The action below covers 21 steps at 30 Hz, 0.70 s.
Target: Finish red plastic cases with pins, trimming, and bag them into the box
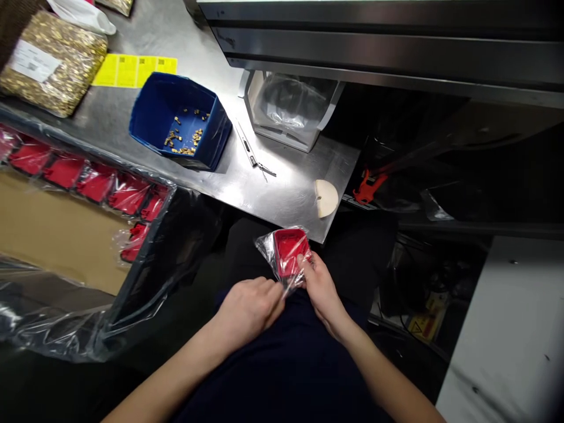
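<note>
Directly below the near edge of the steel table (282,188), a small red tray (288,251) in a clear plastic bag (269,249) is held over the person's lap. The right hand (321,291) sits just behind and to the right of it, fingers closed on the tray's near right corner through the film. The left hand (249,305) lies lower and to the left, loosely curled, its fingertips pinching the slack end of the bag beneath the tray (the exact grip is partly hidden by the film). The two hands are close together, nearly touching.

On the table stand a blue bin (180,120) with a few small brass parts in it, a thin metal tool (252,154) just beside it, and a white-framed holder (288,108). To the left, more bagged red trays (92,182) lie in a row along a cardboard sheet (53,235).
</note>
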Tool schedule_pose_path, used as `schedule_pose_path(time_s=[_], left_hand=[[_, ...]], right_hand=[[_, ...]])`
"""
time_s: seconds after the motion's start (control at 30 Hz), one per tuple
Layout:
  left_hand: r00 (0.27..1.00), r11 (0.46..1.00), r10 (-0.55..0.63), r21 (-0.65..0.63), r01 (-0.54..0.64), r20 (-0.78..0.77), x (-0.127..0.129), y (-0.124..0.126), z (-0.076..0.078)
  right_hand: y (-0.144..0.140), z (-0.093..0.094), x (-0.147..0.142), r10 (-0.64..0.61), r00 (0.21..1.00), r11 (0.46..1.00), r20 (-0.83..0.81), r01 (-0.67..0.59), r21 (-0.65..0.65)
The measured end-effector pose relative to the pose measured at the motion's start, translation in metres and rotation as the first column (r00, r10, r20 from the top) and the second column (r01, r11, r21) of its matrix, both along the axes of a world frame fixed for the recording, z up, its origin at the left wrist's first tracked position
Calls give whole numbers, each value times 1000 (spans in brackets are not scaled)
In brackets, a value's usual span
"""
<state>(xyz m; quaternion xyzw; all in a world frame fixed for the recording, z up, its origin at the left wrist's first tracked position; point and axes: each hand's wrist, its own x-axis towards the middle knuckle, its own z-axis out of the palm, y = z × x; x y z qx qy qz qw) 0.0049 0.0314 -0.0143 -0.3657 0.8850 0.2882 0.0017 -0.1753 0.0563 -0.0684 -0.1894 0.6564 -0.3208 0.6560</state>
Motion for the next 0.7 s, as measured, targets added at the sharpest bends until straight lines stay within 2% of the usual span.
schedule_pose_path(time_s=[0.07,0.17,0.3,0.33,0.4,0.47,0.53,0.63,0.67,0.7], left_hand=[[973,993,-122,-25,119,-196,2,-4,5],[912,996,-94,-29,90,-398,13,-19,12],[959,990,-99,71,122,-265,30,-39,4],[965,984,-88,129,122,-246,33,-41,0],[966,954,23,294,56,-258,37,-42,-6],[951,861,192,506,-46,-240,39,-43,-8],[920,709,336,697,-108,-200,42,-45,-8],[856,472,485,878,-83,-180,45,-49,-11],[836,412,520,909,-65,-176,46,-50,-14],[818,361,549,931,-51,-168,48,-51,-18]], right_hand=[[-2,3,-3,60,998,998,-24,-60,-14],[-5,11,-10,203,979,979,-4,-203,-22],[-11,20,-21,427,899,904,95,-427,-26],[-12,20,-25,475,874,880,108,-474,-29],[-17,20,-37,546,831,838,107,-545,-40],[-23,17,-51,569,820,822,62,-566,-56],[-30,16,-64,528,849,846,-26,-528,-78],[-42,25,-74,330,920,923,-210,-361,-132],[-45,31,-73,255,926,931,-277,-313,-189],[-47,39,-69,214,917,913,-336,-310,-266]])
